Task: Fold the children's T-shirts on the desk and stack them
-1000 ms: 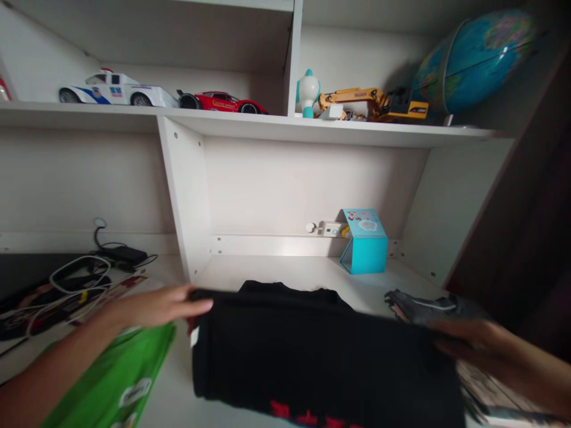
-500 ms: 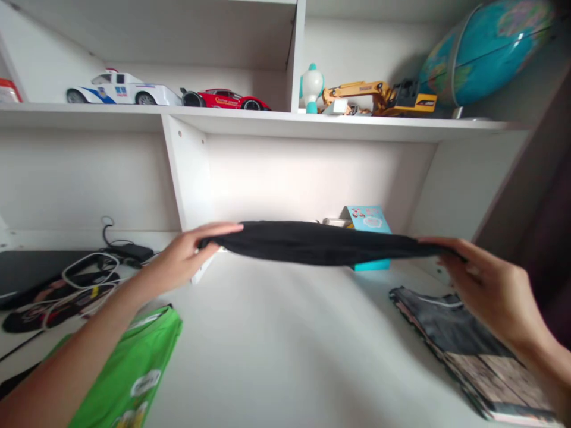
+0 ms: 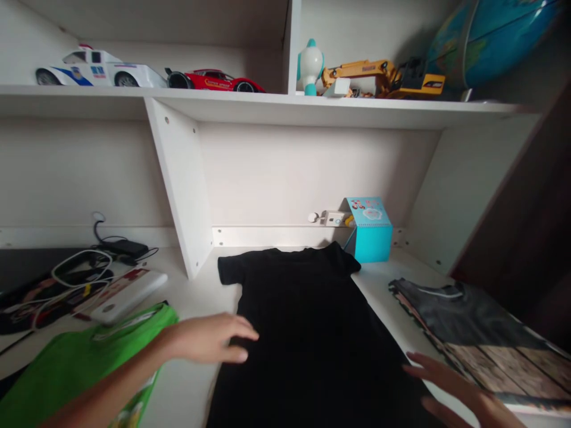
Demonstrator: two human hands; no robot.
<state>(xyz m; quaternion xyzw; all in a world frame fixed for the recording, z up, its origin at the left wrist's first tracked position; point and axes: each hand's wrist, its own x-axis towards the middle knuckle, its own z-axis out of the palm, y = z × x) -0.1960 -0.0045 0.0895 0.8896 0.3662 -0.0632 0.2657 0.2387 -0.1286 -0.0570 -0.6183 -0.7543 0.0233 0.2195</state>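
Observation:
A black T-shirt [image 3: 307,333] lies spread out on the white desk, its neck and sleeves toward the back wall and its lower part running out of view at the bottom. My left hand [image 3: 212,339] is over the shirt's left edge, fingers apart and holding nothing. At the lower right my right hand [image 3: 459,386] hovers by the shirt's right edge, fingers spread, partly cut off by the frame. Whether either hand touches the cloth I cannot tell.
A folded green shirt [image 3: 84,362] lies at left, near tangled cables [image 3: 84,279] and a white box [image 3: 129,294]. Folded grey-and-brown clothing [image 3: 482,327] lies at right. A blue desk calendar [image 3: 372,238] stands behind the black shirt. Toy vehicles [image 3: 209,79] and a globe [image 3: 495,41] occupy the shelf.
Both hands have let go of the black T-shirt, which was stretched in the air between them and now lies flat on the desk. The hands have moved down and nearer to me.

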